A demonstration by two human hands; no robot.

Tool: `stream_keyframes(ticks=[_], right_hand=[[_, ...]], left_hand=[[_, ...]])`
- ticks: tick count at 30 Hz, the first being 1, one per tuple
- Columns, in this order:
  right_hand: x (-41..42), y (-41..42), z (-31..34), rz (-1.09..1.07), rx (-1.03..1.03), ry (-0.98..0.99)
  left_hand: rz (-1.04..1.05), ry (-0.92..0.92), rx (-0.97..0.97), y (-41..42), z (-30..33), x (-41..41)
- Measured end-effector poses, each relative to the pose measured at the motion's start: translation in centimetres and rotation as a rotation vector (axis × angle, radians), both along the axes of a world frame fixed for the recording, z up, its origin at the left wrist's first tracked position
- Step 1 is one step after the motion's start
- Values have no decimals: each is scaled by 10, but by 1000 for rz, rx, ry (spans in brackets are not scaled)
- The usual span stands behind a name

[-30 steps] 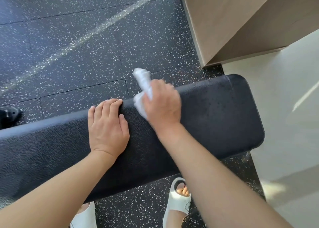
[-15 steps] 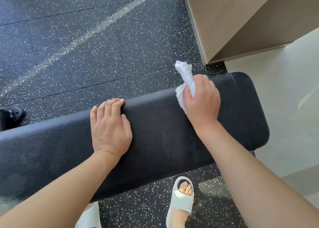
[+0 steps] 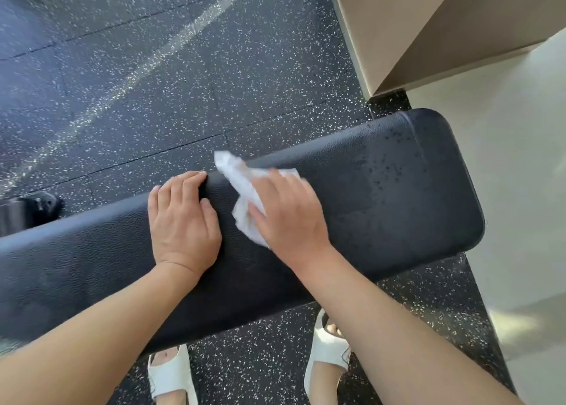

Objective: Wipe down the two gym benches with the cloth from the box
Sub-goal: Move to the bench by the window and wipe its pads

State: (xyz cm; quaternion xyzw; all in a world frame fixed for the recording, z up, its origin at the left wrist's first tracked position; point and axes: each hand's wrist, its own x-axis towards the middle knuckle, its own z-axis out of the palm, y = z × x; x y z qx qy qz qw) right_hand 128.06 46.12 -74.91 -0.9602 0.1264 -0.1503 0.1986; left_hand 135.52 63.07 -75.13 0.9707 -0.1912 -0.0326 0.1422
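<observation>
The hands are both working on the padded top; the left hand (image 3: 182, 217) is lying flat with its fingers straight and held together, fingertips at the far edge, holding nothing and steadying the pad; the right hand (image 3: 288, 217) is pressing down on the white cloth (image 3: 245, 196), which is bunching out from under the palm toward the far edge; the fingers are blurred, so I cannot tell how tightly they are curling round it.

The cloth is sitting near the middle of the black gym bench (image 3: 398, 205), just beside the left hand, with one corner sticking up over the far edge; toward the rounded end on the right, droplets (image 3: 395, 159) are beading on the pad, so by my reckoning that stretch is needing another pass; only this one bench is showing, so the second bench is looking like work to come.

What could be going wrong from here: the loose corner could be folding under and leaving streaks; the crumpled wad is covering little surface, so patches near the edges could be getting missed; the wet end could be staying spotted if the strokes stop short; the person, standing in open white sandals (image 3: 324, 343) on the speckled floor (image 3: 153, 82), could be slipping if water drips off the pad.
</observation>
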Motion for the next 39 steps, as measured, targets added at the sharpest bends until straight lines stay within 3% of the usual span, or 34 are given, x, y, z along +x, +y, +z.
stream_keyframes(ticks=[4, 6, 13, 17, 22, 26, 28, 31, 35, 39], right_hand=[[-125, -10, -3, 151, -9, 74], [-131, -21, -2, 224, -18, 79], [51, -44, 8, 20, -7, 41], [87, -46, 10, 28, 30, 98], [-14, -16, 2, 31, -18, 8], [-118, -4, -3, 280, -66, 31], [-99, -14, 0, 330, -70, 13], [-21, -26, 8, 171, -46, -100], [61, -39, 8, -58, -32, 64], [67, -38, 6, -65, -23, 55]], left_hand=[[0, 8, 2, 0, 0, -1], [-1, 3, -3, 0, -1, 0], [-3, -5, 0, 0, 0, 1], [-5, -1, 9, -2, 3, 1], [-8, 5, 11, 0, 2, 1], [-8, 1, -7, 2, -1, -1], [-8, -4, -12, 2, -3, 1], [-1, -6, -18, 2, -3, 0], [-10, -9, -23, 2, -1, 1], [-6, -10, -24, 1, 1, 0]])
